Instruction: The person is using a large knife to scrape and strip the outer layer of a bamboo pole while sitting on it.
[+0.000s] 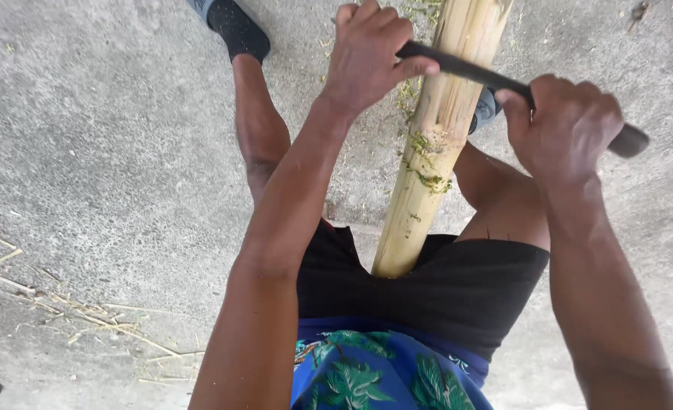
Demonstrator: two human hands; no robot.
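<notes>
With the bamboo pole (pixel 436 144) braced between the thighs, the left hand (pixel 367 53) and right hand (pixel 568 129), each clenched on one end of the dark blade (pixel 473 72), should pull evenly, keeping the edge shallow and level.

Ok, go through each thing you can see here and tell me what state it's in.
Bamboo pole: tilted between the legs, skin scraped pale, green shavings clinging.
Dark blade: laid across the pole, held at both ends.
Left hand: closed on one end of the blade.
Right hand: closed on the other end.
Concrete floor: littered with scattered strips.
</notes>
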